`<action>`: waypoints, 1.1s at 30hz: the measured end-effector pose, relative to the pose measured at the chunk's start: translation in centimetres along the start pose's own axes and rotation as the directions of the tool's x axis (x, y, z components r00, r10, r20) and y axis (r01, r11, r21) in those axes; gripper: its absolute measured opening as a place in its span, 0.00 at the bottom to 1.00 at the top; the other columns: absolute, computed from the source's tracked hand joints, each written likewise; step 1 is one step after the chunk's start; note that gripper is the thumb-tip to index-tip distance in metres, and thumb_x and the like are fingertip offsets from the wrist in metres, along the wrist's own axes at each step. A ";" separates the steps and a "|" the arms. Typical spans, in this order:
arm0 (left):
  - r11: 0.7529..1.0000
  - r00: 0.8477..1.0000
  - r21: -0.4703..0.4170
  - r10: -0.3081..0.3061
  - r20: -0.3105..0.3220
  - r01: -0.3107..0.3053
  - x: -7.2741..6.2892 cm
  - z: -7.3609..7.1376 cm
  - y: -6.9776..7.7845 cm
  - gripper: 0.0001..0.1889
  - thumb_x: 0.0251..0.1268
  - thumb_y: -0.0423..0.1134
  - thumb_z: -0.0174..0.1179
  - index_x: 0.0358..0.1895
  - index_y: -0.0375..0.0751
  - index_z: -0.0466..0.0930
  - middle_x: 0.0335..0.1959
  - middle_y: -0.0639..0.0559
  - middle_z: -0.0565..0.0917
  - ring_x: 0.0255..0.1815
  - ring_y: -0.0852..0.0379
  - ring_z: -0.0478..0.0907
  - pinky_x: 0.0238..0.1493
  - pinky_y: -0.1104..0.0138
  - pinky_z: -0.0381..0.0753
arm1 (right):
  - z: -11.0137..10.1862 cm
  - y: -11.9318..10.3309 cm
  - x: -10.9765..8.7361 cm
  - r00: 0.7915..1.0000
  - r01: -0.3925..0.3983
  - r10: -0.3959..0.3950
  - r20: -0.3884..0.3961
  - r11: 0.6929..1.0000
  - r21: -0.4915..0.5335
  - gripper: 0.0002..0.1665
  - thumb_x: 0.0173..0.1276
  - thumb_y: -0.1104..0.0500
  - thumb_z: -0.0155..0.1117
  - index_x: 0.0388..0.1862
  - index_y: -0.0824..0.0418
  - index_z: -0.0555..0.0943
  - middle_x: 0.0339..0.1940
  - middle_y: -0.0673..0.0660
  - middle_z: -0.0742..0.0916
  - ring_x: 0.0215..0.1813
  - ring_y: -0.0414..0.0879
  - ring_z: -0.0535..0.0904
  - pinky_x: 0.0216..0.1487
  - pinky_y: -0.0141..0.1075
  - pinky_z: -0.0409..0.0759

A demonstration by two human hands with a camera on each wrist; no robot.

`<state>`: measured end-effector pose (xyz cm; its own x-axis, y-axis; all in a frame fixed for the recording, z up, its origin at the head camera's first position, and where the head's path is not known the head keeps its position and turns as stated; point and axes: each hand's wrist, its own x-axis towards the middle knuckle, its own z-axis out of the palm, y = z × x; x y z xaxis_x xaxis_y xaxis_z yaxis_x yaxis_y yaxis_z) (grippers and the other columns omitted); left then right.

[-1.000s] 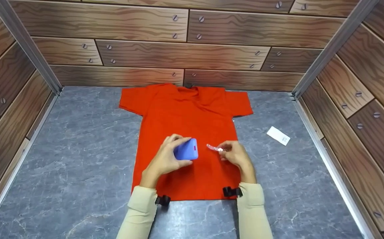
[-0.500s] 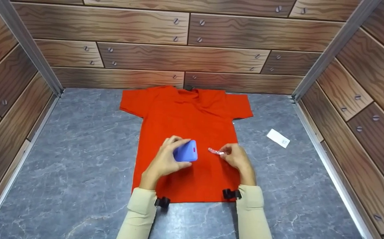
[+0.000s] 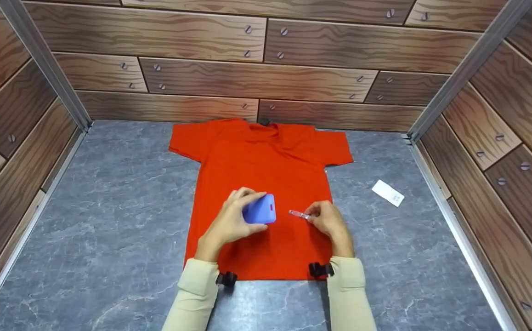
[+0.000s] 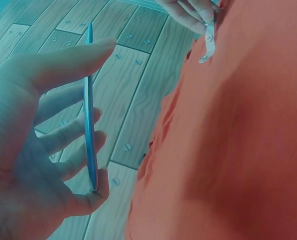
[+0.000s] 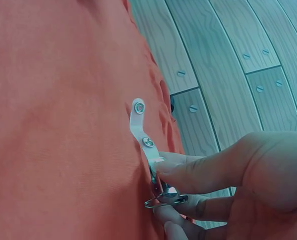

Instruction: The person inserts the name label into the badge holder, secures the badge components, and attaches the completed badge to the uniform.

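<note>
In the head view, my left hand (image 3: 228, 221) holds a blue-violet badge holder (image 3: 260, 209) by its edges, thumb and fingers on opposite sides. The left wrist view shows this badge holder (image 4: 90, 135) edge-on, thin and upright. My right hand (image 3: 329, 221) pinches a badge strap clip (image 3: 298, 214) a little to the right, apart from the holder. In the right wrist view the clip's clear strap (image 5: 137, 122) has two metal snaps and bends in the middle. Its metal end is partly hidden by my right fingers (image 5: 203, 175). Both hands are above a red T-shirt (image 3: 261, 170) laid flat.
A white card (image 3: 388, 193) with small print lies on the grey marbled table (image 3: 123, 202), right of the shirt. Wood-patterned walls (image 3: 211, 78) enclose the back and both sides. A small dark object (image 3: 264, 122) is by the shirt's collar.
The right hand has shifted slightly nearer to me and the strap's angle in its fingers has changed a little. The left hand keeps its hold on the badge holder.
</note>
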<state>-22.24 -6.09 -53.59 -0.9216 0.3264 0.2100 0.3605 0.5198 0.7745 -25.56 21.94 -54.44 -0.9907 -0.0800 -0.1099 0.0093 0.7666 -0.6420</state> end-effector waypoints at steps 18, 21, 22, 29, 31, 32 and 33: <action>0.999 1.000 0.043 0.009 0.004 -0.009 0.0 0.1 0.1 0.38 0.53 0.46 0.80 0.70 0.57 0.77 0.63 0.51 0.76 0.65 0.48 0.71 0.63 0.47 0.74 | -0.1 -0.4 0.0 0.994 0.027 -0.031 -0.105 0.999 -0.038 0.08 0.64 0.68 0.71 0.41 0.64 0.90 0.42 0.61 0.93 0.51 0.59 0.85 0.59 0.53 0.80; 0.999 1.000 0.046 0.010 0.003 -0.010 0.0 0.2 0.2 0.38 0.53 0.45 0.80 0.70 0.56 0.77 0.63 0.51 0.76 0.65 0.48 0.71 0.63 0.47 0.73 | -0.4 -0.9 -0.2 0.995 0.052 -0.050 -0.087 0.998 0.024 0.07 0.66 0.67 0.70 0.43 0.65 0.89 0.44 0.62 0.92 0.49 0.58 0.86 0.58 0.52 0.82; 0.999 1.000 0.047 0.011 0.002 -0.011 0.0 0.3 0.2 0.38 0.52 0.45 0.80 0.70 0.56 0.77 0.63 0.51 0.76 0.65 0.48 0.71 0.63 0.47 0.73 | -0.5 -1.1 -0.3 0.996 0.058 -0.054 -0.076 0.997 0.051 0.08 0.67 0.67 0.70 0.44 0.65 0.89 0.44 0.62 0.92 0.49 0.57 0.86 0.57 0.50 0.82; 0.998 1.000 0.066 0.015 -0.011 -0.014 0.1 0.5 0.4 0.37 0.52 0.46 0.80 0.69 0.55 0.79 0.62 0.51 0.77 0.64 0.49 0.72 0.60 0.49 0.73 | -1.0 -2.7 -1.1 0.993 0.107 -0.119 0.026 0.955 0.276 0.12 0.74 0.60 0.66 0.48 0.68 0.87 0.44 0.66 0.91 0.44 0.55 0.88 0.45 0.35 0.83; 0.997 1.000 0.070 0.014 -0.011 -0.013 0.1 0.5 0.5 0.37 0.51 0.45 0.81 0.69 0.55 0.79 0.62 0.50 0.77 0.63 0.48 0.72 0.60 0.49 0.73 | -1.0 -3.1 -1.3 0.989 0.115 -0.140 0.055 0.939 0.323 0.15 0.75 0.58 0.66 0.49 0.70 0.86 0.43 0.69 0.90 0.42 0.57 0.88 0.43 0.37 0.86; 0.997 1.000 0.072 0.014 -0.011 -0.013 0.1 0.5 0.5 0.37 0.51 0.45 0.81 0.69 0.55 0.79 0.62 0.50 0.77 0.63 0.48 0.72 0.60 0.49 0.73 | -1.0 -3.4 -1.4 0.986 0.119 -0.150 0.067 0.932 0.342 0.16 0.76 0.57 0.65 0.50 0.70 0.85 0.43 0.70 0.90 0.42 0.58 0.88 0.43 0.40 0.88; 0.997 1.000 0.075 0.013 -0.011 -0.012 0.1 0.5 0.4 0.37 0.51 0.45 0.81 0.69 0.55 0.78 0.62 0.50 0.77 0.63 0.48 0.72 0.60 0.49 0.73 | -1.0 -3.6 -1.5 0.983 0.128 -0.165 0.075 0.927 0.352 0.16 0.76 0.57 0.65 0.50 0.70 0.85 0.42 0.70 0.90 0.41 0.58 0.88 0.44 0.43 0.89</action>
<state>-22.08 -5.42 -53.53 -0.9183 0.3246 0.2265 0.3815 0.5732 0.7252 -24.23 19.93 -51.21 -0.9657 -0.2527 -0.0592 -0.0710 0.4767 -0.8762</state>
